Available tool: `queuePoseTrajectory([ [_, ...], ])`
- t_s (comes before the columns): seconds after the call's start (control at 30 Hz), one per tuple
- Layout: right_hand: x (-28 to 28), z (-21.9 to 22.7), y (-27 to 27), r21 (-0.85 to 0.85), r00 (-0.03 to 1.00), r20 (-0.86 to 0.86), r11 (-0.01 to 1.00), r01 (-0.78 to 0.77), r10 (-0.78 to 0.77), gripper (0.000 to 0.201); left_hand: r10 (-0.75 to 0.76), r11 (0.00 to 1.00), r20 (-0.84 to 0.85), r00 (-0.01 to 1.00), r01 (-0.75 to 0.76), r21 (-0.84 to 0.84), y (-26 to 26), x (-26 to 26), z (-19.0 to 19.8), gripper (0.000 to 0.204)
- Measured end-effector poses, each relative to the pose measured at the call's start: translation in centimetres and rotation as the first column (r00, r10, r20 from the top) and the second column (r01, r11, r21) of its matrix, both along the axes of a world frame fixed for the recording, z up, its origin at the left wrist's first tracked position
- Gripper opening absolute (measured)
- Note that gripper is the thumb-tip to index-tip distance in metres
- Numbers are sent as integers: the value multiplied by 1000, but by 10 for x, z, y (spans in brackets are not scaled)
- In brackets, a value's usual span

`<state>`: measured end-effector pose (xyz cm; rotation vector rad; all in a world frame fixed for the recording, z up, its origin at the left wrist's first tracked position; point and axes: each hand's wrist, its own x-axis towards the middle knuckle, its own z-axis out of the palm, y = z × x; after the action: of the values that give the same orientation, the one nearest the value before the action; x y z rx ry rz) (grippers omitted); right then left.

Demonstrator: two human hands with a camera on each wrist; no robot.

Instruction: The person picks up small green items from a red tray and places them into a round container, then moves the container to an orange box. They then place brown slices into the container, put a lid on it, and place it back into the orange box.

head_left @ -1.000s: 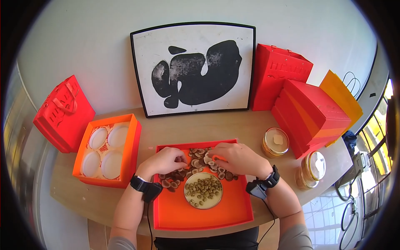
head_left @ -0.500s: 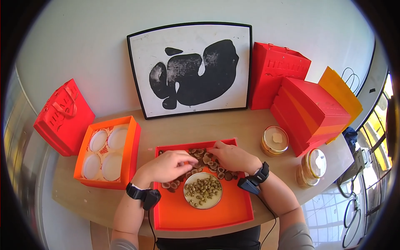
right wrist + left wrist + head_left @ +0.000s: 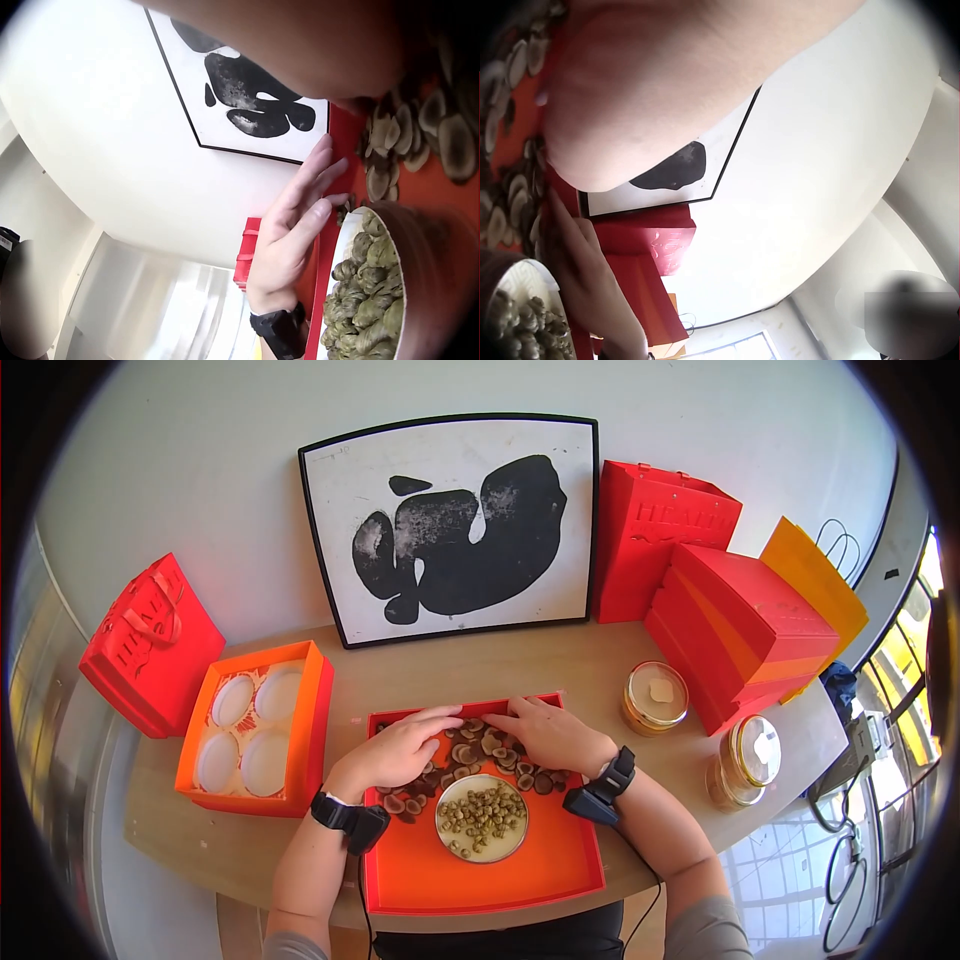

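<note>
Dried brown slices (image 3: 466, 752) lie in an arc across the back half of a red-orange tray (image 3: 480, 890). In front of them a round dish (image 3: 482, 854) holds greenish dried balls (image 3: 484, 818). My left hand (image 3: 400, 748) is at the tray's back left with fingers fairly straight, near the back rim. At the back right my right hand (image 3: 552, 738) lies over the slices, fingers extended toward the rim. In the right wrist view the left hand (image 3: 289, 240) shows spread fingers and thumb. Neither hand visibly grips anything.
An orange box with four round white lids (image 3: 255, 730) stands left, a red bag (image 3: 150, 650) behind it. A framed print (image 3: 455, 530) leans at the back. Right are two lidded jars (image 3: 655, 698), (image 3: 745, 762), red boxes (image 3: 740, 630) and another red bag (image 3: 665, 540).
My left hand has moved back toward the tray's rear rim, its fingers straighter than before. My right hand's fingers have straightened near the same rim. The view has shifted slightly.
</note>
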<state>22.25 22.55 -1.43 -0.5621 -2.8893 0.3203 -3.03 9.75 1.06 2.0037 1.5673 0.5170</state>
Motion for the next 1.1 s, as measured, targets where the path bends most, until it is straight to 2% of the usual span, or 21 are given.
queuePoseTrajectory([
  [0.07, 1, -5, 3, 4, 1000, -12, 1000, -2, 2, 57, -17, 999, 1, 1000, 17, 50, 0, -2, -4, 47],
  [0.17, 3, -3, 6, -27, 999, -37, 1000, -1, 0, 53, -20, 1000, 1, 1000, 20, 6, 3, -4, -2, 47],
  [0.23, 3, 3, 4, -49, 999, 36, 998, 40, -39, 49, -10, 999, -7, 1000, 10, 38, 3, -5, -6, 47],
  [0.33, 3, 4, 1, -40, 998, 0, 997, 59, -59, 46, -7, 999, -23, 1000, 8, 46, 3, -6, -11, 47],
  [0.43, 5, 0, 2, -4, 1000, -24, 1000, -1, 0, 44, -21, 999, -44, 999, 23, 44, 5, -11, -19, 46],
  [0.57, 4, -1, 5, -43, 1000, -16, 999, 9, -9, 39, 13, 996, -111, 994, -3, 86, 3, -12, -18, 42],
  [0.67, 2, -3, 6, -23, 1000, -11, 1000, 17, -17, 31, 39, 999, -95, 995, -38, 12, 2, -12, -10, 39],
  [0.8, 2, 3, 6, -92, 999, -46, 995, -23, 19, 18, 54, 998, -142, 988, -52, 19, 2, -9, -10, 38],
  [0.87, 2, 4, 6, -103, 998, -56, 994, -23, 17, 15, 143, 990, 61, 988, -142, -22, 2, -4, -5, 36],
  [0.9, 2, 2, 6, -94, 997, -70, 995, -27, 21, 14, 144, 990, 61, 988, -142, -21, 2, -7, -11, 36],
  [0.97, 2, 2, 6, -86, 996, -83, 996, -32, 25, 13, -27, 979, -152, 988, 57, 196, 4, -13, -23, 37],
  [1.1, 2, 4, 6, -100, 994, -103, 994, -37, 26, 11, -24, 987, -174, 984, 51, 153, 5, -16, -19, 36],
])
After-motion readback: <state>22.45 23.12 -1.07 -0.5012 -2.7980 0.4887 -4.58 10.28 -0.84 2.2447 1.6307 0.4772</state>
